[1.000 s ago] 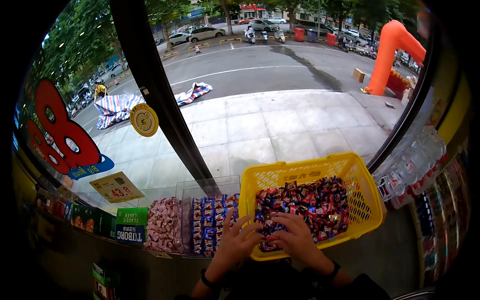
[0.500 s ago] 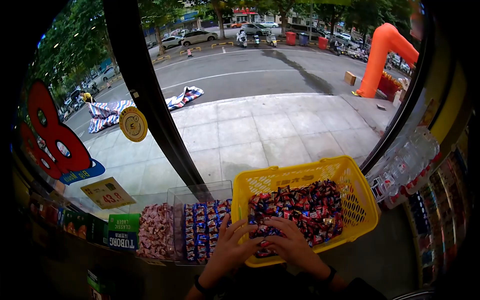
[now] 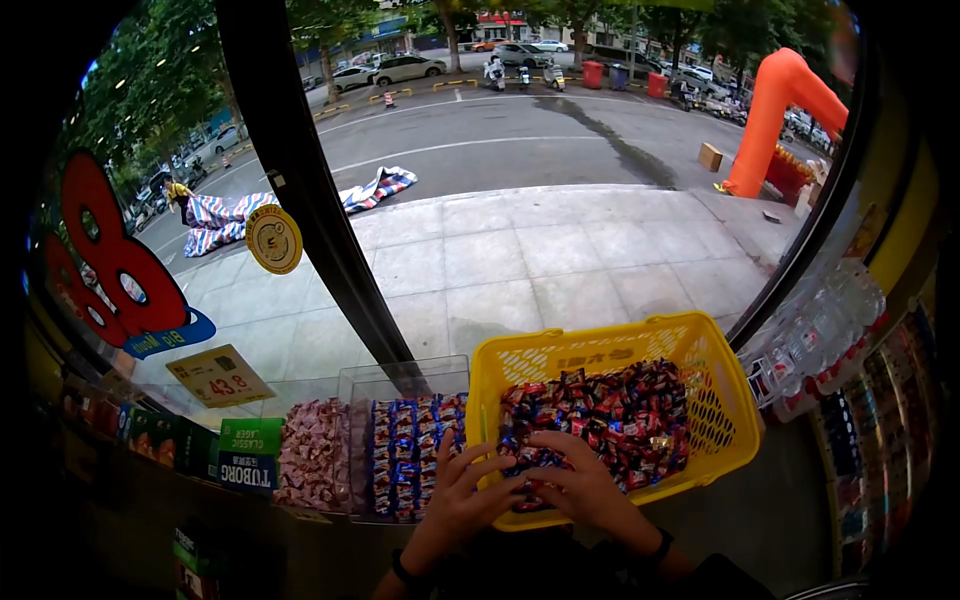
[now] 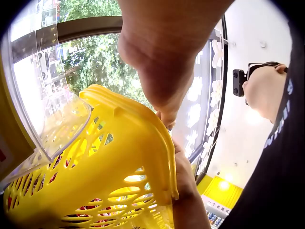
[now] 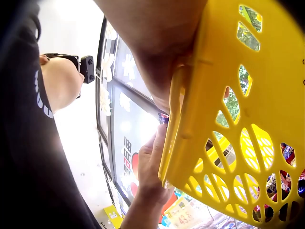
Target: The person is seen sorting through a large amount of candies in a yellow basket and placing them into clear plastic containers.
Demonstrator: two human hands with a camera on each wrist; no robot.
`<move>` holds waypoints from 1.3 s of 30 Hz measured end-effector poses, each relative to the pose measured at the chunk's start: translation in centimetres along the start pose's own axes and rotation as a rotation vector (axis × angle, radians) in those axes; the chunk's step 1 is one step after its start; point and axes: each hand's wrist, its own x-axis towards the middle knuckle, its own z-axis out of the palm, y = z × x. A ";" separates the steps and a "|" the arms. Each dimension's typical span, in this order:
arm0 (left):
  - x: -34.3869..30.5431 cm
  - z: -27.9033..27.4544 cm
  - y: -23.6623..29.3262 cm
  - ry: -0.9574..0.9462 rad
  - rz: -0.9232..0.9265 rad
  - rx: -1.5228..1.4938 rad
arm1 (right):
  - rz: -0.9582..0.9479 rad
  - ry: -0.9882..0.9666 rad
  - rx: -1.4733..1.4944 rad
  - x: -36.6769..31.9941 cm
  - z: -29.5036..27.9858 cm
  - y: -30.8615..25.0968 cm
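Note:
A yellow plastic basket (image 3: 745, 455) holds a heap of red-and-blue wrapped candies (image 3: 600, 415). At its near left corner, my left hand (image 3: 468, 490) and right hand (image 3: 583, 485) meet over the rim with bent fingers, fingertips close together. A small wrapped candy (image 5: 163, 118) shows between the fingertips in the right wrist view, pinched from both sides. Most of it is hidden behind the fingers. Left of the basket, a clear bin (image 3: 350, 385) holds similar candies (image 3: 405, 450) laid in neat rows.
Pink-wrapped candies (image 3: 312, 450) and a green-and-blue Tuborg box (image 3: 249, 455) stand farther left. Packs of water bottles (image 3: 815, 330) are stacked on the right, beside a goods shelf (image 3: 880, 440). A window with a dark post (image 3: 300, 190) rises behind the bin.
Both hands stay at the basket's near left corner, with only slight finger movement. The head view has shifted a little. Outside, the person by the striped sheet has changed posture.

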 end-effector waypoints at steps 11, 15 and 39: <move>0.0 0.3 0.0 -0.007 -0.010 0.023 | -0.025 0.036 0.029 -0.3 0.3 0.6; -0.1 0.1 0.3 0.023 -0.014 0.029 | -0.026 0.042 0.026 -0.4 0.4 0.7; 1.1 -1.4 1.1 -0.134 -0.068 0.014 | -0.166 0.011 -0.061 -0.1 -0.4 0.0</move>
